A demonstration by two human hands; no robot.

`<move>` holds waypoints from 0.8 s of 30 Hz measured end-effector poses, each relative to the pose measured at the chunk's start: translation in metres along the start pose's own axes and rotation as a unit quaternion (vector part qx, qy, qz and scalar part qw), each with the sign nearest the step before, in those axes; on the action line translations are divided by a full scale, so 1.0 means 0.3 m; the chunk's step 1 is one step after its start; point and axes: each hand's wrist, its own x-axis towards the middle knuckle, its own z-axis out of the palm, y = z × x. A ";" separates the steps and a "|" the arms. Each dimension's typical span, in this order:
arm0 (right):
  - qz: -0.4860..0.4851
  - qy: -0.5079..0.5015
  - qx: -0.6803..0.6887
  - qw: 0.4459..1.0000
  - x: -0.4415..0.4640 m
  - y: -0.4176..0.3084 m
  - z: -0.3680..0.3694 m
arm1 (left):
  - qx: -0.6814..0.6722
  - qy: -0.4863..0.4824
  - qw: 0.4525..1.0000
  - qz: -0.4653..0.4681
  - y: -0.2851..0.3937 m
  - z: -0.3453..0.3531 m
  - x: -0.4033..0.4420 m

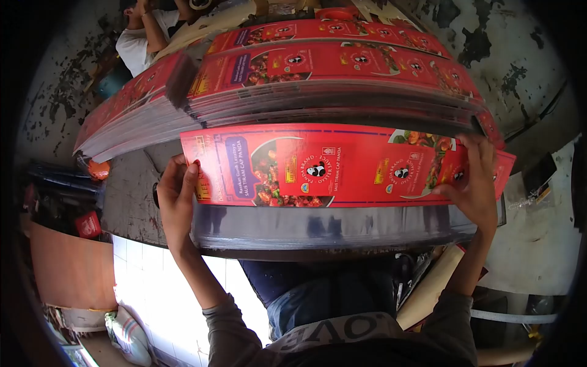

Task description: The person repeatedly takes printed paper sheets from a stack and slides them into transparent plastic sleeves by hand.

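Note:
A long red printed sheet point(361, 165) with food pictures and panda logos lies across the front of the table. My left hand point(177, 186) grips its left end, thumb on the printed face. At the right end, my right hand point(474, 177) holds the sheet between thumb and fingers. Just below the sheet's near edge shows a stack of clear, shiny plastic sheets point(336, 226). Behind it rise tall stacks of similar red printed sheets point(330, 67), with another red stack point(131, 98) to the left.
A person in a white shirt point(143, 37) is at the back left. The dark table edge point(131, 214) shows at left. Dark items and an orange object point(98, 169) lie beyond it. Below are white floor tiles point(140, 275) and a sack point(128, 336).

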 end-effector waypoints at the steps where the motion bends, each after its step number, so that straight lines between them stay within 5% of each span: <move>1: 0.004 -0.013 0.007 1.000 0.006 -0.001 0.000 | -0.005 -0.001 1.000 -0.001 0.011 0.000 0.000; 9: 0.003 -0.027 0.050 0.998 0.018 0.009 0.021 | 0.015 0.005 1.000 0.005 0.026 -0.024 -0.018; 14: 0.038 -0.054 0.125 0.990 0.020 0.011 0.033 | -0.150 0.031 0.988 -0.008 0.008 -0.020 -0.044; 24: -0.007 -0.096 0.085 0.992 0.027 0.049 0.041 | -0.112 0.037 0.992 -0.038 0.001 -0.031 -0.040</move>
